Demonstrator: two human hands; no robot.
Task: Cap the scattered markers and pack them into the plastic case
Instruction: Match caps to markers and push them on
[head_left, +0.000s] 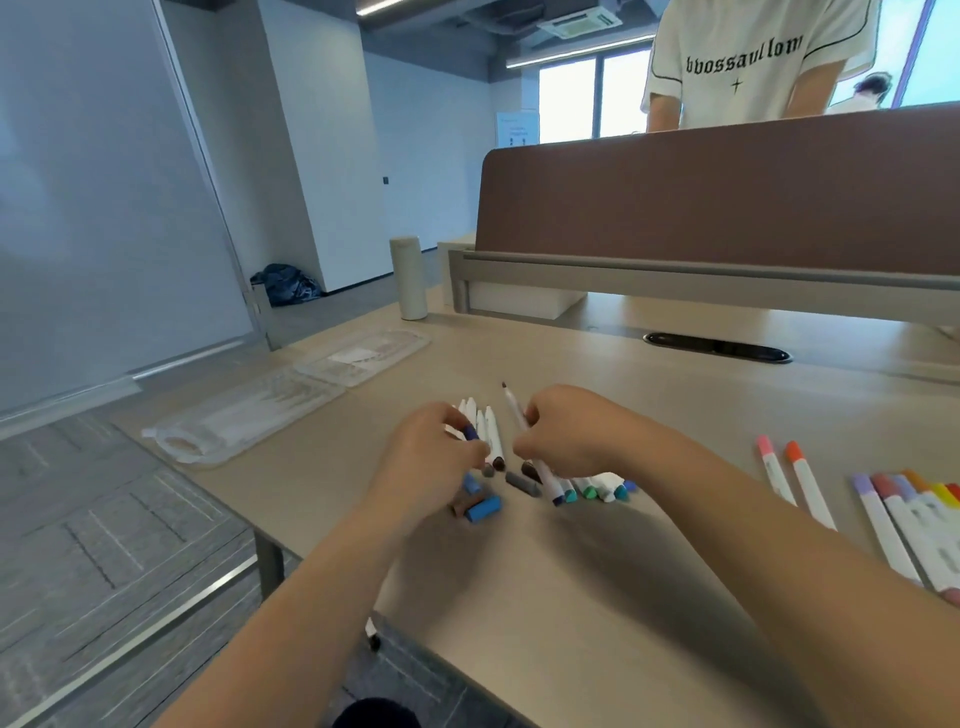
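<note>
Clear plastic is seen at the left of the frame: the case (244, 415) is laid open on the beige worktop (571, 597), its two halves flat and end to end, well apart from the markers. Behind it, near the far edge, a pale bottle (410, 278) is stood upright.

At the centre a cluster of white markers (491, 428) is spread on the worktop. The left hand (431, 457) is laid over it, fingers curled round some of them, and a dark blue part is seen at the fingertips. Just below this hand loose caps are scattered: a blue cap (483, 508), a brown cap (464, 504) touching it, and a grey cap (519, 482) further right.

The right hand (566, 431) is held just beside the left. Its fingers are closed round an uncapped marker (511, 406), tilted with the dark tip up and away. Teal-capped markers (589, 491) are partly covered by that hand.

Further right a pink marker (774, 467) and an orange marker (808, 483) are laid side by side, capped. At the right edge a row of capped markers (909, 519) in several colours is laid out. A brown divider (727, 197) is stood across the upper right, and a person in a white shirt (753, 62) is seen behind it.
</note>
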